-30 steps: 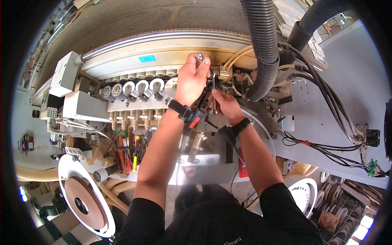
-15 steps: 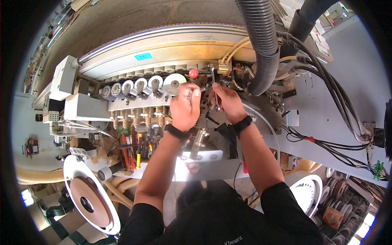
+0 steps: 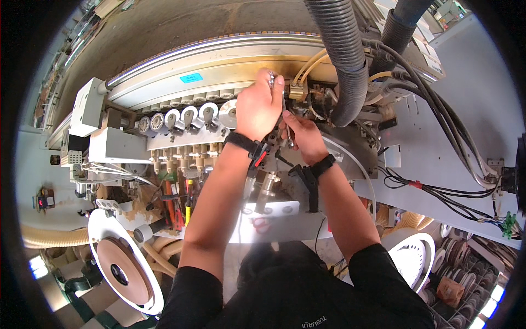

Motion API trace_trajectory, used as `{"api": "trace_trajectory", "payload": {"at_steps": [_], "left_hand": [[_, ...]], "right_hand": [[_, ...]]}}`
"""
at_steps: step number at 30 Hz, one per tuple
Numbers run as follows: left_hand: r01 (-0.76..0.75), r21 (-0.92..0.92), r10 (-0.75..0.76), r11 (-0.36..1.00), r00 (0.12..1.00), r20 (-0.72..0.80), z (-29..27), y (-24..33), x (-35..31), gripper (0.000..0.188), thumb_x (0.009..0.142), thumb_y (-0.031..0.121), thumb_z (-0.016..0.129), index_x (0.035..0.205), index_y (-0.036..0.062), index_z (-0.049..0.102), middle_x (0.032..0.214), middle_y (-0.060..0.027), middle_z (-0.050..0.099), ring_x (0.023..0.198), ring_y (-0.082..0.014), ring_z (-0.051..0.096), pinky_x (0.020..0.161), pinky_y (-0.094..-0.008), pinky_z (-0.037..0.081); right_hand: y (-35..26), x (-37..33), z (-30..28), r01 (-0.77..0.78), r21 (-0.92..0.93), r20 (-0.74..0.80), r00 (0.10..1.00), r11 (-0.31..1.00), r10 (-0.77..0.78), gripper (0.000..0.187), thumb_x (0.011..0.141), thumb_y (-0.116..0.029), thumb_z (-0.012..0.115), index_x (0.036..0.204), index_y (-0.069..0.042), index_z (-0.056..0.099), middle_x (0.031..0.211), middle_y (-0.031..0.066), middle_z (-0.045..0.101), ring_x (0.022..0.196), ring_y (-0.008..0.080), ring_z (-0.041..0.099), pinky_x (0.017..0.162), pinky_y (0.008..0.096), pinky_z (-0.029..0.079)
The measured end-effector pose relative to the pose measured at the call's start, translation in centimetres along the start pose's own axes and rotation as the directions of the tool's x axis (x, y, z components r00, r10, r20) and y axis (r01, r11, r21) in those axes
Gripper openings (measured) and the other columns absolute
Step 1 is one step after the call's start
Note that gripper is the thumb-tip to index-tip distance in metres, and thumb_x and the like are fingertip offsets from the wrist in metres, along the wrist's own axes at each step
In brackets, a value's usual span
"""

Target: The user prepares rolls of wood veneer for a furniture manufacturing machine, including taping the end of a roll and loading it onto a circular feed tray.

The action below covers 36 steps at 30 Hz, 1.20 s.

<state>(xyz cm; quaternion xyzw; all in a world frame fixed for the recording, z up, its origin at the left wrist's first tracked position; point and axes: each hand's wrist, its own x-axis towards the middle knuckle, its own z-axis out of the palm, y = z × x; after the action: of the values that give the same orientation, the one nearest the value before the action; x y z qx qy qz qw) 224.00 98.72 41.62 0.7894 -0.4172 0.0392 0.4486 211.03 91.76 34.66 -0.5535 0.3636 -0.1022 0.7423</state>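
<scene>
The wrench (image 3: 290, 133) is in the right hand (image 3: 308, 140), over the middle part of the machine (image 3: 230, 71). Its long axis runs almost straight away from the person, with the far end leaning a little to the left. This far end points to the beam side, and it is near the left thumb and the brass block (image 3: 297, 92); what it touches there, I cannot tell. The near end points back toward the person and comes out below the right fingers. These fingers are bent and closed around the shaft, with the thumb along it.

The left hand (image 3: 256, 112) is higher and beside the wrench. Its fingers are curled in a fist, and between thumb and forefinger there shows a shiny metal piece (image 3: 271, 80). Its visible end points up and away from the person; the rest is hidden in the fist, so I cannot tell its full axis.

Each wrist wears a black strap. To the right of the hands hangs a black hose (image 3: 350, 66); to the left stand white wheels (image 3: 209, 113) in a row.
</scene>
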Motion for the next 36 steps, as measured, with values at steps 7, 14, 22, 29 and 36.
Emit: {"api": "trace_trajectory", "payload": {"at_steps": [7,14,22,29,36], "left_hand": [[0.072,-0.174,-0.071,0.982,0.997,0.013,1.9,-4.5,-9.9,0.022,0.1,0.016,0.064,0.119,0.0044,0.059,0.1,-0.0192,0.072,0.087,-0.0291,0.074,0.075,-0.037,0.056],[0.103,-0.296,-0.128,0.95,0.99,-0.067,-0.2,-2.5,-8.2,0.02,0.1,0.019,0.064,0.112,0.0041,0.059,0.083,-0.0134,0.071,0.069,-0.0289,0.07,0.066,-0.0361,0.054],[0.032,-0.172,-0.047,0.985,0.995,-0.083,-0.4,-1.1,-3.0,0.015,0.1,0.02,0.061,0.104,0.0067,0.057,0.07,-0.0145,0.066,0.064,-0.0359,0.067,0.058,-0.0433,0.052],[-0.021,0.033,0.022,0.999,1.0,-0.012,-0.6,0.5,1.4,0.021,0.099,0.023,0.058,0.097,0.002,0.056,0.07,-0.0228,0.065,0.069,-0.0445,0.065,0.062,-0.0524,0.051],[0.135,-0.046,-0.132,0.99,0.989,0.064,-0.3,1.3,-1.9,0.03,0.1,0.033,0.058,0.098,0.0037,0.06,0.073,-0.0231,0.067,0.072,-0.0432,0.067,0.062,-0.0509,0.052]], "right_hand": [[0.3,0.1,0.1,0.003,0.053,0.007,1.0,0.999,-0.004,0.049,0.098,-0.053,0.062,0.089,-0.006,0.069,0.068,0.001,0.063,0.054,0.0079,0.051,0.047,0.0246,0.038],[1.0,0.5,-0.2,0.05,-0.067,-0.032,0.998,0.997,-0.052,0.05,0.099,-0.055,0.059,0.09,-0.007,0.069,0.069,-0.0002,0.063,0.056,0.0073,0.051,0.049,0.0243,0.038],[1.6,0.8,0.1,0.054,-0.048,0.004,0.999,0.997,-0.054,0.054,0.097,-0.059,0.059,0.092,-0.006,0.068,0.071,0.0,0.064,0.06,0.008,0.055,0.051,0.0243,0.039],[1.3,0.5,0.3,0.022,0.01,-0.013,1.0,1.0,-0.021,0.051,0.097,-0.056,0.061,0.091,-0.006,0.068,0.071,-0.0006,0.064,0.06,0.0082,0.055,0.053,0.025,0.04],[1.4,0.9,-0.2,0.013,-0.008,-0.016,1.0,1.0,-0.014,0.051,0.098,-0.055,0.06,0.088,-0.005,0.068,0.069,-0.0006,0.063,0.059,0.0087,0.053,0.053,0.0264,0.039]]}}
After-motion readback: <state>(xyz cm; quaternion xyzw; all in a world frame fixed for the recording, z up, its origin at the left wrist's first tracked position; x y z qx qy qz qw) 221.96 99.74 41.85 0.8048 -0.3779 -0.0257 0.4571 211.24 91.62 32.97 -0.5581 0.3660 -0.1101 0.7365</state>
